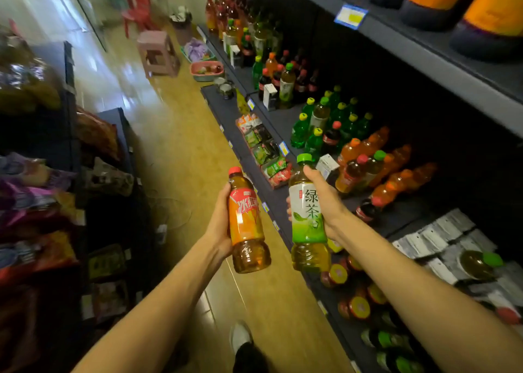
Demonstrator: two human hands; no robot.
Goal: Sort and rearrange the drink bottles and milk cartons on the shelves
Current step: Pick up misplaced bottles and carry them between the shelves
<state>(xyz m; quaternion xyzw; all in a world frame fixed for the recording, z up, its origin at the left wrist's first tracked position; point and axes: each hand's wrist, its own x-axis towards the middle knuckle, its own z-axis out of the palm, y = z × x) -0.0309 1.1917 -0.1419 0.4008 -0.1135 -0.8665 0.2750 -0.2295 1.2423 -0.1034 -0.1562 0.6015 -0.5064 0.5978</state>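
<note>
Head view, looking down a shop aisle. A person is standing on a tan floor, holding one bottle in each hand at the centre of the frame.

The left hand (219, 228) is wrapping its fingers round the red-capped iced tea bottle (247, 225), gripping it at the orange label. The right hand (325, 202) is curling round the green tea bottle (308, 217), thumb lying near the neck, green cap uppermost. Both bottles are standing nearly upright, long axes running up and down the frame and leaning slightly left at the top. They are close together but apart.

The drinks shelf (283, 123) is lying to the right of both hands, running from lower right toward upper centre. The right hand is the nearer one (its bottle is already overlapping the shelf edge in the picture), so it is probably best placed to set a bottle down first.

On that shelf, just right of the right hand, orange soda bottles (396, 174) are standing in rows, with green soda bottles (325, 123) above them in the frame and a small white carton (327, 164) between. Mixed bottles are continuing toward the upper centre. At far left, snack bags (34, 188) are filling dark racks. A pink stool (158, 52) is standing at upper centre-left.
</note>
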